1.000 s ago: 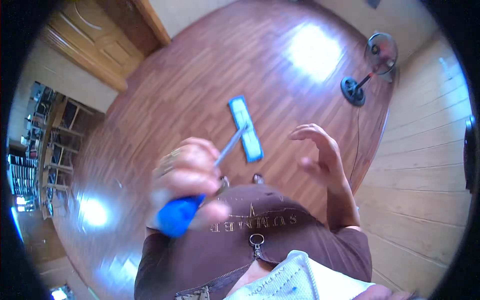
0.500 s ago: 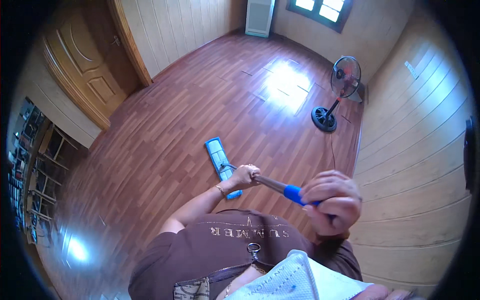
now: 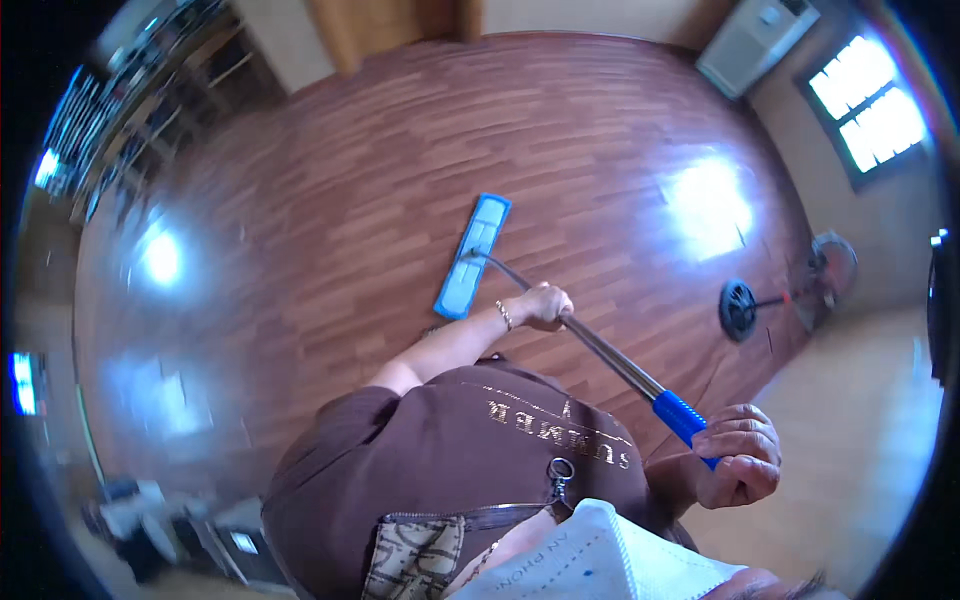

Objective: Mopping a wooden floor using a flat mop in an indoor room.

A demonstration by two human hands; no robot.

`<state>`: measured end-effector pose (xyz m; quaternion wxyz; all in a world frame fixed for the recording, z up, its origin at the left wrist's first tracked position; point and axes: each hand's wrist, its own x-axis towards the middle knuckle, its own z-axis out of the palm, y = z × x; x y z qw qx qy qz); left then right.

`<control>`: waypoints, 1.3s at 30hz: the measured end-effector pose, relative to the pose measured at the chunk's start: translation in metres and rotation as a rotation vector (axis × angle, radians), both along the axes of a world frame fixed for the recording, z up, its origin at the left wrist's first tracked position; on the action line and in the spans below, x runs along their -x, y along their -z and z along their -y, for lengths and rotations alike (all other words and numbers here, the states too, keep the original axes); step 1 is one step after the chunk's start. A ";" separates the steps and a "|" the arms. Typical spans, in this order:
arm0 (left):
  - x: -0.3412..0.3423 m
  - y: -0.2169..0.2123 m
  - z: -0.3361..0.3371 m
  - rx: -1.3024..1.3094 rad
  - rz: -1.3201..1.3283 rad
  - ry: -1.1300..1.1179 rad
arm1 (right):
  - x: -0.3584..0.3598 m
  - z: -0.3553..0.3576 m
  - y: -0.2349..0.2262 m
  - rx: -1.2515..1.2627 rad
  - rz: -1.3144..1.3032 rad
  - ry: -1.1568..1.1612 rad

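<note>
A flat mop (image 3: 474, 262) with a long pale blue head lies against the brown wood-look floor (image 3: 370, 180). Its metal pole slants down to the right and ends in a bright blue grip. Around the middle of the pole my left hand (image 3: 543, 306) is closed, a bracelet on its wrist. My right hand (image 3: 738, 455) wraps the end of the blue grip, off to the right of my body. The mop head sits ahead of my left forearm, tilted with its far end to the right.
At the right stands a fan (image 3: 738, 308) with a round black base. A white floor-standing unit (image 3: 757, 45) is in the far right corner, near a bright window (image 3: 868, 105). Shelving full of items (image 3: 150, 100) lines the far left. A wooden door frame (image 3: 345, 30) is at the back.
My view has turned left, so the fan and window now appear farther right. The mop head has swung farther out, its tilt reversed, and both hands keep their hold on the mop.
</note>
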<state>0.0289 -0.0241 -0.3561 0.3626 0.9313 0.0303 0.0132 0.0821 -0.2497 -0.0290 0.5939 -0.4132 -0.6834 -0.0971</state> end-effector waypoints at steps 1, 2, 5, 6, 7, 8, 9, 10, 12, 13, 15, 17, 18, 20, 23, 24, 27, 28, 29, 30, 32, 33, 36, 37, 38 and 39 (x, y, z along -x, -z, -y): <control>0.010 0.003 -0.003 -0.035 -0.015 -0.031 | -0.001 -0.004 0.006 0.013 -0.021 -0.060; 0.023 0.006 -0.010 -0.007 -0.019 -0.099 | -0.003 -0.009 0.015 0.029 -0.083 -0.105; 0.063 0.028 -0.030 -0.125 -0.002 -0.268 | 0.000 -0.036 0.025 0.122 -0.154 -0.249; 0.078 0.030 -0.034 -0.167 0.028 -0.326 | 0.004 -0.043 0.028 0.132 -0.169 -0.283; 0.094 0.034 -0.036 -0.209 0.059 -0.383 | 0.004 -0.049 0.028 0.189 -0.142 -0.362; 0.113 0.038 -0.034 -0.232 0.082 -0.464 | 0.006 -0.057 0.032 0.198 -0.155 -0.428; 0.135 0.042 -0.029 -0.197 0.125 -0.580 | 0.011 -0.065 0.035 0.229 -0.157 -0.517; 0.144 0.041 -0.026 -0.161 0.191 -0.655 | 0.014 -0.069 0.032 0.255 -0.146 -0.562; 0.168 0.025 -0.014 -0.155 0.115 -0.762 | 0.014 -0.079 0.036 0.281 -0.160 -0.648; 0.180 0.028 -0.005 -0.171 0.084 -0.842 | 0.013 -0.087 0.039 0.302 -0.137 -0.771; 0.206 0.037 0.013 -0.179 0.031 -0.986 | 0.017 -0.100 0.044 0.371 -0.120 -0.958; 0.233 0.037 0.027 -0.124 0.094 -1.115 | 0.022 -0.117 0.050 0.434 -0.116 -1.114; 0.246 0.037 0.035 -0.145 0.089 -1.176 | 0.025 -0.127 0.052 0.493 -0.103 -1.202; 0.270 0.033 0.054 -0.076 0.094 -1.320 | 0.038 -0.146 0.059 0.551 -0.064 -1.290; 0.296 0.038 0.085 -0.229 0.172 -1.481 | 0.057 -0.167 0.076 0.684 -0.104 -1.416; 0.307 0.046 0.095 -0.232 0.135 -1.513 | 0.062 -0.170 0.080 0.709 -0.100 -1.396; 0.348 0.084 0.129 -0.207 0.131 -1.741 | 0.088 -0.178 0.098 0.951 -0.181 -1.415; 0.359 0.090 0.140 -0.187 0.029 -1.743 | 0.093 -0.178 0.104 1.072 -0.155 -1.418; 0.371 0.095 0.151 -0.169 -0.074 -1.743 | 0.099 -0.178 0.110 1.192 -0.129 -1.418; 0.386 0.108 0.167 -0.189 -0.015 -1.768 | 0.105 -0.180 0.115 1.220 -0.065 -1.452; 0.396 0.115 0.181 -0.219 -0.020 -1.791 | 0.119 -0.182 0.124 1.146 -0.075 -1.506; 0.397 0.111 0.186 -0.232 -0.092 -1.792 | 0.121 -0.181 0.127 1.210 -0.086 -1.497; 0.399 0.110 0.171 -0.262 -0.134 -1.770 | 0.119 -0.189 0.114 1.346 -0.109 -1.448; 0.397 0.111 0.163 -0.337 -0.066 -1.765 | 0.118 -0.193 0.109 1.337 -0.116 -1.443; 0.395 0.105 0.145 -0.340 -0.056 -1.738 | 0.114 -0.198 0.103 1.326 -0.130 -1.419; 0.388 0.096 0.129 -0.263 -0.213 -1.675 | 0.107 -0.199 0.098 1.332 -0.158 -1.380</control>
